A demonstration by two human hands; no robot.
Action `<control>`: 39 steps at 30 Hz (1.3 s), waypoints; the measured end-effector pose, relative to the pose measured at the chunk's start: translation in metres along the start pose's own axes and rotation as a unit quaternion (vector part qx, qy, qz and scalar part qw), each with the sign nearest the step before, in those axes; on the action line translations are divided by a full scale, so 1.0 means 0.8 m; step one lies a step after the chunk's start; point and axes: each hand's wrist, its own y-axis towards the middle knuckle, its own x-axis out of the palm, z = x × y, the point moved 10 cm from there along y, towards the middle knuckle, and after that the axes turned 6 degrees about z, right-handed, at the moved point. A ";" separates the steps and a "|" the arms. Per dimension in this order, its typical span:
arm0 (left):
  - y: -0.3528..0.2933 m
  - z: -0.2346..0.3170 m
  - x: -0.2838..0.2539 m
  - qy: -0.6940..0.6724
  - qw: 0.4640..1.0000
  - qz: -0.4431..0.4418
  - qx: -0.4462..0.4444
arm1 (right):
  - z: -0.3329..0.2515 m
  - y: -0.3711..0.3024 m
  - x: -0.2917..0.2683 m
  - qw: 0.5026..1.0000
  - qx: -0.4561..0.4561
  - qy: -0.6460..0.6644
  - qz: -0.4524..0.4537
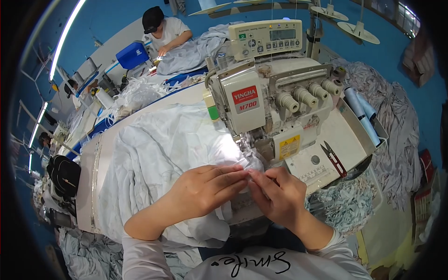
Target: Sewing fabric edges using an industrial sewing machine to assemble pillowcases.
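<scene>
A large pale cloth [154, 144] spreads in loose folds over the sewing table and hangs off its front edge. Its right end lies at the presser foot of a white overlock sewing machine [242, 116], lit by a bright lamp spot. My left hand [200, 191] rests flat on the cloth, its fingers stretched out toward the machine. Just beside those fingertips, my right hand [280, 193] is closed in a pinch on the cloth's edge. The fingertips of both hands nearly meet in front of the presser foot, and the cloth under them is partly hidden.
Thread snips [334, 159] with red handles lie on the machine's right plate. Blue-white rolls [361, 112] stand in a side tray. Fabric scraps [343, 205] fill a bin below; heaped grey cloth [387, 116] lies at right. Another person [165, 30] works beyond the table.
</scene>
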 end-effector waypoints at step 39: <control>-0.039 -0.104 -0.031 -0.004 0.988 0.004 -0.153 | -0.019 -0.064 0.011 0.989 0.080 0.098 -0.080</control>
